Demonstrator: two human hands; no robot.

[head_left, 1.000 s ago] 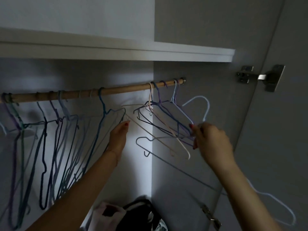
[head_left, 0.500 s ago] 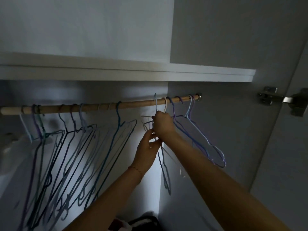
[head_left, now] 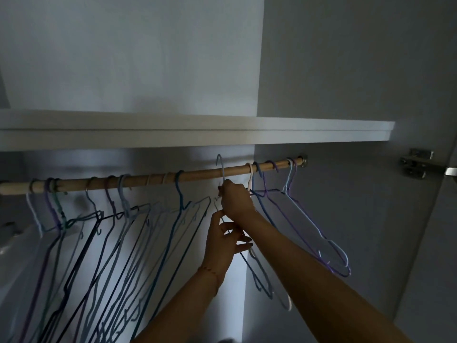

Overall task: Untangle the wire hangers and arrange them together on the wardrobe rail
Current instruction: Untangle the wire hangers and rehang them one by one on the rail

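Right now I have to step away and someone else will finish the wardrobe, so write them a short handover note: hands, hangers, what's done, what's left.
Right hand: grip closed on the neck of a light blue hanger, its hook raised above the wooden rail, not seated on it.
Left hand: just below, fingers on the wires of that hanger's body.
Done: a large bunch of hangers hangs along the left and middle of the rail.
Left: seat the held hanger, then deal with the small group at the right end; whether those are tangled cannot be told in this dim light. Slide all together.
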